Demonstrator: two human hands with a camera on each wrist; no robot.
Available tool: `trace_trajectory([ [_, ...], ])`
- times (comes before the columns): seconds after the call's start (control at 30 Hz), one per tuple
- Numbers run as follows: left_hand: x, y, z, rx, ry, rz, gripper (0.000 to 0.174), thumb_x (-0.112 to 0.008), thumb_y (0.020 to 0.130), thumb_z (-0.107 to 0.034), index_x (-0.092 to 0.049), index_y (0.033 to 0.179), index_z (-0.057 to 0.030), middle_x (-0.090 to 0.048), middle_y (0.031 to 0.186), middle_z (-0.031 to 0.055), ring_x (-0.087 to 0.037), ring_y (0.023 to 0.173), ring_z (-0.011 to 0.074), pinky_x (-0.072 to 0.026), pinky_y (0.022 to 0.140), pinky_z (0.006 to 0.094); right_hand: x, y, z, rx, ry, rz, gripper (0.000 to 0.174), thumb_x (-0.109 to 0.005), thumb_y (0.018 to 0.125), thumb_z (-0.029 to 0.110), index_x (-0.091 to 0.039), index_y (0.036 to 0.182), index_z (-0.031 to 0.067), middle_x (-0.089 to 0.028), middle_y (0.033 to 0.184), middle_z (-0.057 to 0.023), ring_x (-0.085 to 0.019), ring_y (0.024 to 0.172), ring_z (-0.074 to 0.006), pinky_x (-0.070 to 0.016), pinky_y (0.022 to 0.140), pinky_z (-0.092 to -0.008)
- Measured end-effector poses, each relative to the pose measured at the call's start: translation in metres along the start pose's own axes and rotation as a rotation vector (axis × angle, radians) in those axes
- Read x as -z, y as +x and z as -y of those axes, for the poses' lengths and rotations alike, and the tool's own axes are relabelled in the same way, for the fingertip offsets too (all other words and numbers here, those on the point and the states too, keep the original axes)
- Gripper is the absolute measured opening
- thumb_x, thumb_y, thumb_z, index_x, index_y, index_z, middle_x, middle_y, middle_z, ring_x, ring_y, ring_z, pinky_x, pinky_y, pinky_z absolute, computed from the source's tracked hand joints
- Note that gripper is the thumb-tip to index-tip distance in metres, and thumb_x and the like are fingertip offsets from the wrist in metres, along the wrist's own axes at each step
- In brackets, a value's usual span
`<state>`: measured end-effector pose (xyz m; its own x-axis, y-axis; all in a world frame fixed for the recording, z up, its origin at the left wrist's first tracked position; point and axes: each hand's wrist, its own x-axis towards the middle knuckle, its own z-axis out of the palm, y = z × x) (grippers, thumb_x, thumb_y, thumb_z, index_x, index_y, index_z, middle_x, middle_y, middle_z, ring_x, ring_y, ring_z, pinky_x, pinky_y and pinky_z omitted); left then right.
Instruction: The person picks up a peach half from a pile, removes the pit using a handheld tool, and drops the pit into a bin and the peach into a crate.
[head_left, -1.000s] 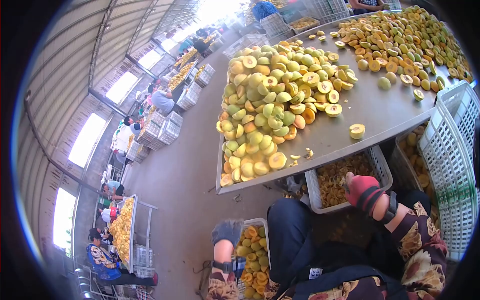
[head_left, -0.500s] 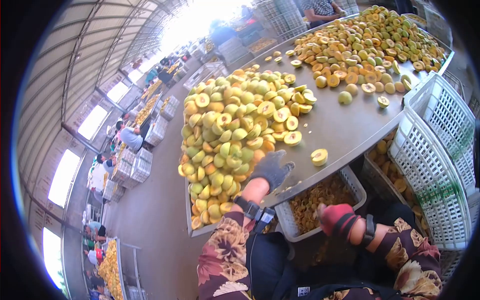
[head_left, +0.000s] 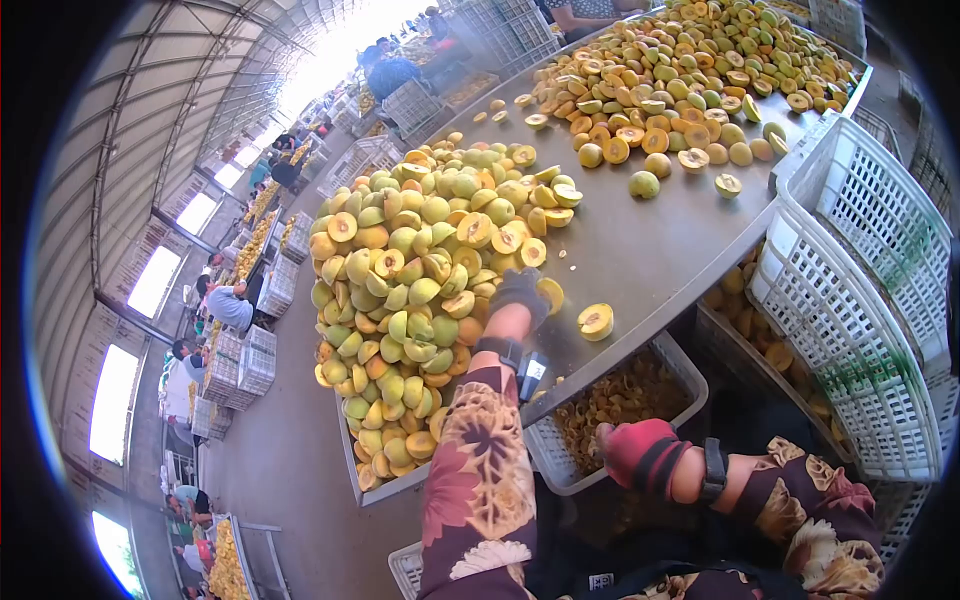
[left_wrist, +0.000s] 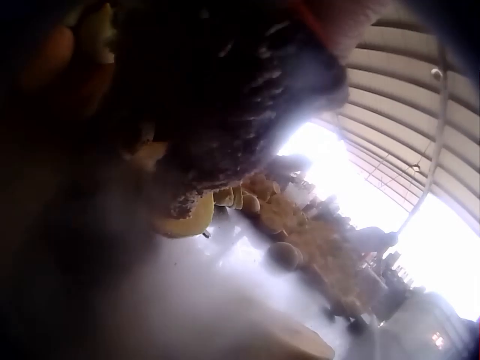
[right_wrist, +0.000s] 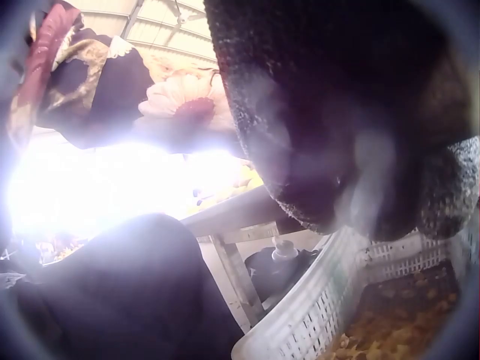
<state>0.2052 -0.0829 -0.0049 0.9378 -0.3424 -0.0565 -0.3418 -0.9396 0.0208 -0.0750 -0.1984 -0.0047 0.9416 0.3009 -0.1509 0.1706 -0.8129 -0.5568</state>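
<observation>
My left hand [head_left: 520, 296], in a grey glove, reaches to the near edge of a heap of peach halves [head_left: 410, 290]. One yellow peach half [head_left: 551, 294] is right beside its fingers, which are mostly hidden in the head view. In the left wrist view the dark glove overlaps a yellow peach half [left_wrist: 189, 223] at the fingertips. My right hand [head_left: 640, 455], in a red glove with dark bands, is curled above a grey crate [head_left: 693, 400] of peach scraps [head_left: 620, 400]. Nothing shows in its fingers.
A single peach half [head_left: 595, 322] lies on the metal table [head_left: 650, 250], with a second heap [head_left: 690, 80] farther back. White crates [head_left: 840, 300] stand tilted at the right, by a crate of fruit [head_left: 750, 320]. People work at other tables on the left.
My left hand has come up from beside the low crate of fruit at the left, over the table edge to the heap. The right hand stays curled by the scrap crate. The head view has shifted.
</observation>
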Motion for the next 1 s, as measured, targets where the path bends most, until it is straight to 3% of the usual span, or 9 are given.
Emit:
trace_trajectory([
  [0.13, 0.015, -0.018, 0.021, -0.127, 0.148, 0.241, 0.045, -0.077, 0.064, -0.023, -0.064, 0.105, -0.0098, -0.065, 0.102, 0.0172, -0.062, 0.1, 0.0318, -0.0504, 0.081, 0.0399, 0.001, -0.003, 0.002, -0.01, -0.034, 0.022, 0.019, -0.051, 0.08, 0.017, -0.054, 0.093, 0.0033, -0.066, 0.073, -0.0155, -0.066, 0.069, -0.0359, -0.0508, 0.057, -0.0458],
  [0.23, 0.005, -0.029, 0.047, -0.228, 0.236, 0.567, 0.036, -0.072, 0.071, -0.024, -0.066, 0.101, -0.0054, -0.067, 0.1, 0.0159, -0.064, 0.094, 0.0301, -0.0502, 0.079, 0.0383, 0.005, -0.004, 0.003, -0.013, -0.042, 0.073, 0.02, -0.05, 0.082, 0.016, -0.055, 0.096, 0.0025, -0.067, 0.075, -0.0162, -0.066, 0.071, -0.0359, -0.0513, 0.06, -0.0457],
  [0.3, -0.03, -0.046, 0.071, -0.114, 0.0, 0.331, 0.028, -0.064, 0.079, -0.021, -0.067, 0.103, -0.0085, -0.067, 0.107, 0.0114, -0.065, 0.096, 0.0278, -0.0503, 0.078, 0.038, 0.006, -0.003, 0.005, -0.023, -0.046, 0.135, 0.023, -0.049, 0.085, 0.015, -0.057, 0.101, 0.0011, -0.068, 0.079, -0.0174, -0.067, 0.074, -0.0353, -0.0519, 0.062, -0.045],
  [0.33, -0.033, -0.042, 0.075, 0.162, -0.373, 0.595, 0.046, -0.062, 0.083, -0.037, -0.062, 0.112, -0.0018, -0.064, 0.114, 0.0168, -0.061, 0.103, 0.0302, -0.0472, 0.089, 0.0383, 0.006, -0.003, 0.005, -0.02, -0.051, 0.137, 0.023, -0.049, 0.085, 0.016, -0.057, 0.101, 0.0012, -0.068, 0.079, -0.0175, -0.067, 0.075, -0.0353, -0.0521, 0.062, -0.0449],
  [0.4, -0.053, -0.042, 0.07, -0.088, -0.716, 0.454, 0.058, -0.063, 0.081, -0.043, -0.057, 0.121, -0.002, -0.059, 0.121, 0.0195, -0.057, 0.112, 0.0318, -0.0439, 0.095, 0.0381, 0.005, -0.003, 0.006, -0.012, -0.058, 0.146, 0.024, -0.05, 0.084, 0.016, -0.057, 0.101, 0.0015, -0.068, 0.08, -0.0176, -0.067, 0.076, -0.0353, -0.0524, 0.063, -0.0448],
  [0.5, 0.005, -0.058, -0.014, -0.319, -0.202, 0.261, 0.076, -0.065, 0.076, -0.052, -0.047, 0.132, -0.004, -0.051, 0.13, 0.024, -0.047, 0.124, 0.034, -0.0389, 0.102, 0.038, 0.004, -0.001, 0.006, 0.0, -0.072, 0.157, 0.024, -0.051, 0.083, 0.016, -0.057, 0.101, 0.0019, -0.068, 0.081, -0.0177, -0.068, 0.077, -0.0351, -0.0527, 0.063, -0.0442],
  [0.7, 0.009, -0.057, -0.058, -0.158, -0.27, 0.4, 0.076, -0.071, 0.07, -0.051, -0.05, 0.127, -0.0051, -0.052, 0.129, 0.0222, -0.049, 0.121, 0.0333, -0.0392, 0.101, 0.0393, -0.002, -0.001, -0.003, 0.026, -0.04, 0.039, 0.022, -0.051, 0.079, 0.017, -0.056, 0.095, 0.003, -0.067, 0.073, -0.0164, -0.066, 0.069, -0.0361, -0.0514, 0.057, -0.0453],
  [0.9, 0.051, -0.099, 0.031, -0.296, -0.288, -0.23, 0.07, -0.08, 0.066, -0.035, -0.052, 0.122, -0.0031, -0.053, 0.125, 0.0193, -0.051, 0.116, 0.0337, -0.0409, 0.1, 0.0384, -0.008, 0.001, -0.005, 0.022, -0.052, 0.032, 0.021, -0.053, 0.077, 0.019, -0.055, 0.092, 0.0033, -0.066, 0.073, -0.0171, -0.066, 0.07, -0.0365, -0.052, 0.06, -0.0463],
  [1.0, 0.087, -0.149, 0.09, -0.133, -0.301, -0.178, 0.073, -0.081, 0.065, -0.029, -0.05, 0.126, -0.003, -0.053, 0.124, 0.0187, -0.051, 0.116, 0.0324, -0.0397, 0.101, 0.0374, 0.004, -0.002, 0.005, 0.018, -0.107, 0.091, 0.02, -0.049, 0.083, 0.018, -0.057, 0.092, 0.002, -0.068, 0.079, -0.019, -0.067, 0.072, -0.0363, -0.0524, 0.06, -0.0454],
])
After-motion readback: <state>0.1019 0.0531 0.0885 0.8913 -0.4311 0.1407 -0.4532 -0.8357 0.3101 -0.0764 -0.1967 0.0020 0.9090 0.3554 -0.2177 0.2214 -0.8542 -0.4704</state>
